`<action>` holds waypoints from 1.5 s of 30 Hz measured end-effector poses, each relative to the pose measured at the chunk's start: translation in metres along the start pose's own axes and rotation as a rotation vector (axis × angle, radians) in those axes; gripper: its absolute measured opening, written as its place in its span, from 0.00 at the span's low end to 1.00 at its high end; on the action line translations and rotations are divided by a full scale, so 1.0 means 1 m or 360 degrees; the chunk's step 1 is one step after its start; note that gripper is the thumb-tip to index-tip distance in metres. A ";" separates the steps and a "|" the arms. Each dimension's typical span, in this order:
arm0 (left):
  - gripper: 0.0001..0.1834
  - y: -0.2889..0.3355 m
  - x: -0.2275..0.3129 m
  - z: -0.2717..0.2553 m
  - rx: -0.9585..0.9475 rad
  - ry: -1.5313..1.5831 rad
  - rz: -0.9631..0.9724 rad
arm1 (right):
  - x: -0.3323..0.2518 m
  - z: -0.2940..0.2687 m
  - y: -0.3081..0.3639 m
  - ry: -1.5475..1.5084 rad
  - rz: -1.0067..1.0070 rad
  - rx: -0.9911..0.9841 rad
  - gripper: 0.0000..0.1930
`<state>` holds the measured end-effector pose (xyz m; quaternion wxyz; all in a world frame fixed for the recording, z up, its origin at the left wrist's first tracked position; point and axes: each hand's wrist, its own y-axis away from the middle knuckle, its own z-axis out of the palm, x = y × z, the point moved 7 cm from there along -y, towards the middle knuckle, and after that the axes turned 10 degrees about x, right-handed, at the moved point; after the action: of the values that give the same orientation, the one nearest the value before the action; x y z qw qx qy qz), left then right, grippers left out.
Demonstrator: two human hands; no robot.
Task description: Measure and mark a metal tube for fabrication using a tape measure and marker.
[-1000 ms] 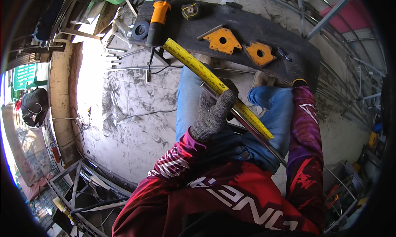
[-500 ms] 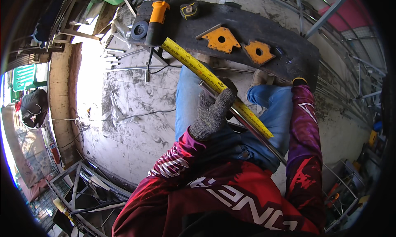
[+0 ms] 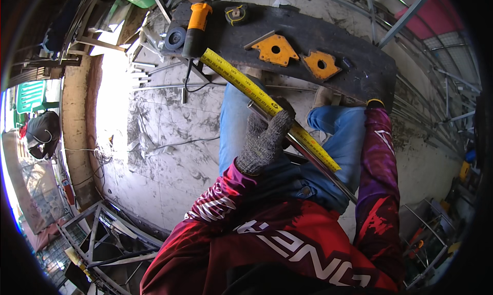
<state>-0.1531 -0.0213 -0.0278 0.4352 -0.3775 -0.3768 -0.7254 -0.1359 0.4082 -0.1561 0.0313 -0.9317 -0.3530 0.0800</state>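
Observation:
In a grey knitted glove, my left hand is closed around a shiny metal tube and a piece of yellow tape measure blade. The blade lies along the tube, slanting from upper left to lower right above my lap. My right arm reaches forward to the right end of a dark bench. Only a dark, yellow-edged bit of my right hand shows past the sleeve; its fingers are hidden.
On the dark bench lie an orange angle grinder, a grey disc, a coiled tape measure and two orange welding magnets. Metal frames stand lower left, with more tubing at right. A cable crosses the floor.
The view has shifted very slightly. My left hand keeps its hold on the tube and tape blade, and my right arm stays by the bench's end.

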 end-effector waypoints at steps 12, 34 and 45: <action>0.14 0.005 0.004 -0.001 0.0052 0.0016 -0.0009 | -0.150 -0.184 0.183 -0.1992 -0.0594 -0.0960 0.13; 0.12 0.029 0.005 -0.017 0.0215 0.0012 -0.0193 | -0.183 -0.225 0.212 -0.1445 -0.1066 -0.0812 0.07; 0.10 0.047 0.023 -0.011 0.0134 0.0117 0.0107 | -0.190 -0.239 0.230 -0.1490 -0.1150 -0.0679 0.08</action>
<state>-0.1201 -0.0551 -0.0027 0.4883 -0.3443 -0.3778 -0.7073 -0.0851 0.1096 0.0769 -0.2882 -0.6056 -0.6300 0.3916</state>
